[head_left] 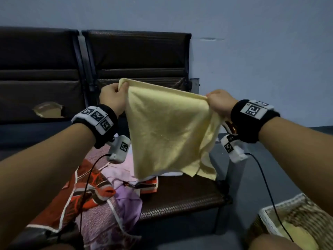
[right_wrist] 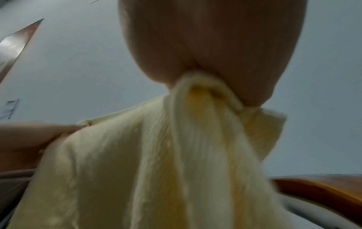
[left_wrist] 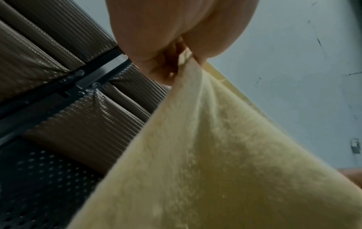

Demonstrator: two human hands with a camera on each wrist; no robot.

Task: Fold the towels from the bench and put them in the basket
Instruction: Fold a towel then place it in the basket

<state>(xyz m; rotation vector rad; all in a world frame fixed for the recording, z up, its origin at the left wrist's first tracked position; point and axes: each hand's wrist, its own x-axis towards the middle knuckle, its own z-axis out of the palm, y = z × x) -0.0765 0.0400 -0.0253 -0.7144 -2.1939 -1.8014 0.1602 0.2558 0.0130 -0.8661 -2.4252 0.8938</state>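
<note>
Though its lower corners droop unseen, yellow towel [head_left: 167,130] between both hands.

Pale blue-grey wall [head_left: 252,51], scuffed, with dark marks. Row of dark brown padded seats [head_left: 137,56] against it; one cushion torn [head_left: 48,109]. Grey floor [head_left: 252,177]. Lighting dim and even.
</note>
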